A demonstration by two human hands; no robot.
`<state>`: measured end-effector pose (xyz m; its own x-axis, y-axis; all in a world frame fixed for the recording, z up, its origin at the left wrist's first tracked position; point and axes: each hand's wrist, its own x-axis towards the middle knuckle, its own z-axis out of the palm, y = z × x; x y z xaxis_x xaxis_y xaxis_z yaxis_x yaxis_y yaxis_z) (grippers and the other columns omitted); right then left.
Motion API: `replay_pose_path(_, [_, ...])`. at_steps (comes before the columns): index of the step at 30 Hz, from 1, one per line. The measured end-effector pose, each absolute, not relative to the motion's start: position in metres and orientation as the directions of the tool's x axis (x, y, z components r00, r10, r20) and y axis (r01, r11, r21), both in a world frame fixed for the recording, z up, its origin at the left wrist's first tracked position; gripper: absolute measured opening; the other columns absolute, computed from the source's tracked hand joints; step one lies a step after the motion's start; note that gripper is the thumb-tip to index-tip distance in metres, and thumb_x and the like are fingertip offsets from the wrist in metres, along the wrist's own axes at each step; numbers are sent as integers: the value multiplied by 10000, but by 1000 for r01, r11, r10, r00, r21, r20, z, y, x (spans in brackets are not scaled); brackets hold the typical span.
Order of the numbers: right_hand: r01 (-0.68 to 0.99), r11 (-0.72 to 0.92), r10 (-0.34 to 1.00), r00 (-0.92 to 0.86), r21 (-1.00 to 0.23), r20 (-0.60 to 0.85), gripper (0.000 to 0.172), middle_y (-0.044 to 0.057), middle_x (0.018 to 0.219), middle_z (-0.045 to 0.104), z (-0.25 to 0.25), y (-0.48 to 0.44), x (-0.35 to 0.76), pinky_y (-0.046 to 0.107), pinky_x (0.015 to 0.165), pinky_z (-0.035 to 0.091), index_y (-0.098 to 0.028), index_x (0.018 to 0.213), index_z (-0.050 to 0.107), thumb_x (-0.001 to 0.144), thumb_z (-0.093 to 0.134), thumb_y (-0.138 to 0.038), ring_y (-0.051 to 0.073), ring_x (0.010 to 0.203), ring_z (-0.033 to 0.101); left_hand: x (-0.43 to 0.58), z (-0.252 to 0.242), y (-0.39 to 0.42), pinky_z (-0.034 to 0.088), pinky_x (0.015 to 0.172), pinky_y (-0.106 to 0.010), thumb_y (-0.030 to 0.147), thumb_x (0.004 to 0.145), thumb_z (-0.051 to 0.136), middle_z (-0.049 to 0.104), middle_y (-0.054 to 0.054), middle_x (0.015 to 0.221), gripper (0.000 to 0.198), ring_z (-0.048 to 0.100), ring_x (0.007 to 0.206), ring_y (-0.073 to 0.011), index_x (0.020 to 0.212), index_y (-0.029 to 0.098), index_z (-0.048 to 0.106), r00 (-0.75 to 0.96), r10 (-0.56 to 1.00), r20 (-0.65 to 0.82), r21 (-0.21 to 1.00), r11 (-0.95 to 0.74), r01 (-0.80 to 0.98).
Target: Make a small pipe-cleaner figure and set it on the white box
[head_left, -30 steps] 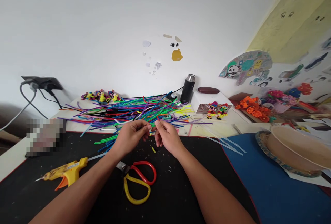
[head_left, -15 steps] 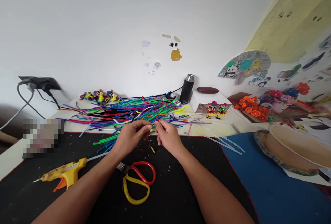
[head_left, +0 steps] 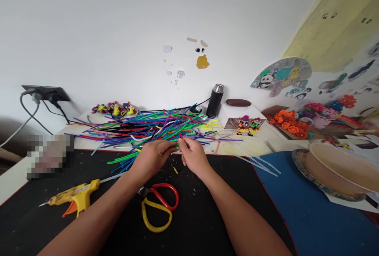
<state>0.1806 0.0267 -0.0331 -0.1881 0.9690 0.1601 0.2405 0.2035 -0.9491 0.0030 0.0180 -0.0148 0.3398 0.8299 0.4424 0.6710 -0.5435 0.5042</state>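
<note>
My left hand [head_left: 152, 159] and my right hand [head_left: 192, 155] meet above the far edge of the black mat [head_left: 192, 224], fingertips nearly touching. Both are closed in a pinch around a small piece that looks like a pipe cleaner [head_left: 180, 134]; a red tip shows above my right fingers, the rest is hidden. Behind them spreads a pile of many-coloured pipe cleaners [head_left: 118, 129]. A yellow-green scrap [head_left: 175, 169] lies below the hands. Nearer me are scissors [head_left: 156, 230] with one red and one yellow handle, their blades partly under my left forearm.
A yellow glue gun [head_left: 74, 197] lies at left. Behind the pile stand small dolls [head_left: 114, 109], a black flask [head_left: 215, 100] and a white box [head_left: 253, 111] with two more dolls before it. Clear sticks [head_left: 257, 165] and a large bowl [head_left: 340, 165] are on the right.
My left hand has turned slightly, its fingers now more closed and closer to my right fingertips. My right hand stays nearly in place. The view has shifted a little.
</note>
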Motion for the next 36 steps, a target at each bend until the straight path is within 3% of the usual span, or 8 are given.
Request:
replay_pose_path(8, [195,211,964,-205,-958,170,458,-80,398,432,-30,25,181,257,440,316,-251,694,477,1043,484,-548,127,342,452,8,-8,13,529,692,-282,354,924,612,819,-18,855,271,713,694,-206,1074,249,812,247,917,314,700,-399,593])
replay_pose_path(15, [152,217,962,-200,-964,185,439,-78,462,445,-31,27,183,246,410,301,-246,704,485,1049,474,-517,117,352,472,10,-11,13,489,607,-262,408,925,624,797,-4,785,314,677,614,-178,1114,217,785,212,941,264,773,-338,536])
replay_pose_path(18, [158,212,965,-189,-964,181,444,-82,467,439,-33,29,183,244,410,302,-244,698,471,1049,474,-517,113,349,475,10,-15,15,541,698,-282,396,920,642,834,-30,894,286,754,744,-219,1104,229,783,196,933,302,718,-358,597])
replay_pose_path(23, [198,199,969,-185,-960,163,444,-87,405,415,-34,29,182,255,426,307,-251,692,463,1049,472,-514,127,337,461,7,-23,17,572,818,-334,332,973,578,839,-77,1014,255,783,892,-267,1077,239,791,315,846,429,441,-501,745])
replay_pose_path(26, [241,201,970,-184,-949,158,446,-75,393,432,-34,28,182,260,448,317,-253,679,462,1056,460,-493,135,348,462,5,-26,19,581,843,-353,302,1009,519,832,-108,1052,295,785,939,-279,1119,219,780,380,806,453,341,-551,762])
replay_pose_path(36, [319,242,962,-200,-916,185,481,-60,425,461,-38,26,180,277,506,327,-255,654,468,1061,471,-512,147,404,488,3,-22,18,567,830,-365,225,1008,458,823,-126,1076,332,777,942,-286,1125,201,768,441,813,379,286,-557,780])
